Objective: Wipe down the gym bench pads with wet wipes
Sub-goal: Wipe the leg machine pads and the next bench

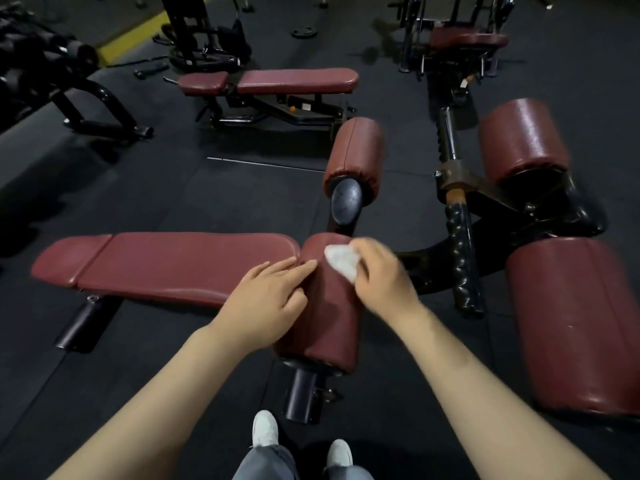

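Note:
A dark red roller pad point(327, 320) of the bench stands right in front of me, running away from my feet. My right hand point(377, 275) holds a crumpled white wet wipe point(341, 259) against the top far part of this pad. On the pad's left side rests my left hand point(270, 299), its straight fingers lying flat at the seam where the pad meets the long flat red bench pad point(166, 265), which stretches off to the left. A second roller pad point(355, 150) stands beyond, on a black post.
Two large red roller pads point(575, 323) point(523, 136) sit to the right on a black frame with a knurled handle point(462, 251). Another red bench point(270, 81) stands farther back. Black rubber floor all round; my white shoes point(265, 427) are below.

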`<state>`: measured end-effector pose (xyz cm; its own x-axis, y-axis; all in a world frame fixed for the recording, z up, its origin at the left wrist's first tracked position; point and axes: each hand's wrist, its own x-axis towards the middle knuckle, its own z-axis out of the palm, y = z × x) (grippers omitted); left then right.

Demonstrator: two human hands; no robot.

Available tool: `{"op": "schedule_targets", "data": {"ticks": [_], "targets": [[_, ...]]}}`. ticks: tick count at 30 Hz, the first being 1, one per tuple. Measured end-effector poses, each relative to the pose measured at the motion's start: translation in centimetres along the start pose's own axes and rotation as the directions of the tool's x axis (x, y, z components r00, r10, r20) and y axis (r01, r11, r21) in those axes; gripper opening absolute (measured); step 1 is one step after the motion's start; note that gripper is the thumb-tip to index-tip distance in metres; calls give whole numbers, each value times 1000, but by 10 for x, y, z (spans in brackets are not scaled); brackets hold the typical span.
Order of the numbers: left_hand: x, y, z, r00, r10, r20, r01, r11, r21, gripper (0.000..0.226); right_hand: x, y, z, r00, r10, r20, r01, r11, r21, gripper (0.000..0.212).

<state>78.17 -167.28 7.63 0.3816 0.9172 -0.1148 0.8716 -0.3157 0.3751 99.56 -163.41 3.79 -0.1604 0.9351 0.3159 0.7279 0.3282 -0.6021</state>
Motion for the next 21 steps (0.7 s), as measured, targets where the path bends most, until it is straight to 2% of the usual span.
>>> {"op": "schedule_targets", "data": {"ticks": [2, 3, 5, 7, 8, 9, 10, 12, 14, 15, 16, 18, 19, 21], "targets": [[-3, -11, 1, 998, -52, 34, 55, 996, -73, 66, 23, -1, 1, 986, 166, -23, -167, 985, -37, 22], [-5, -15, 2, 997, -67, 46, 71, 991, -114, 64, 18, -9, 1, 991, 130, -19, -131, 990, -45, 23], [-6, -17, 3, 995, -84, 59, 94, 977, -189, 62, -18, -37, -1, 990, -131, 56, 132, 991, -15, 32], [-6, -17, 6, 992, -106, 63, 119, 961, -251, 60, -58, -60, -5, 904, -373, 209, 370, 927, 55, 35], [-7, -18, 7, 990, -122, 69, 136, 953, -272, 61, -60, -61, -9, 868, -425, 257, 426, 903, 55, 35], [-7, -20, 8, 987, -139, 81, 156, 945, -287, 62, -47, -56, -9, 864, -432, 258, 442, 897, 21, 35], [-7, -22, 9, 983, -155, 97, 177, 937, -301, 63, -26, -48, -8, 899, -379, 218, 398, 916, -50, 35], [-6, -25, 10, 973, -194, 125, 225, 916, -333, 57, 25, -24, -4, 990, -102, 99, 122, 968, -220, 32], [-5, -24, 7, 969, -210, 133, 242, 916, -320, 53, 45, -11, -2, 991, 128, 32, -116, 964, -241, 25], [-4, -22, 6, 972, -201, 122, 229, 928, -294, 54, 35, -11, 1, 990, 142, 22, -135, 969, -206, 25], [-4, -19, 5, 978, -180, 103, 202, 939, -277, 58, 15, -17, 1, 996, 80, 33, -74, 985, -155, 29], [-6, -12, 6, 988, -142, 66, 155, 946, -284, 65, -42, -40, -3, 972, -182, 150, 189, 981, -35, 34], [-7, -9, 9, 990, -132, 58, 143, 946, -292, 67, -66, -49, -6, 926, -309, 217, 314, 949, 8, 33], [-9, -7, 15, 989, -137, 55, 148, 940, -308, 68, -72, -53, -14, 843, -440, 310, 446, 893, 55, 34]]}}
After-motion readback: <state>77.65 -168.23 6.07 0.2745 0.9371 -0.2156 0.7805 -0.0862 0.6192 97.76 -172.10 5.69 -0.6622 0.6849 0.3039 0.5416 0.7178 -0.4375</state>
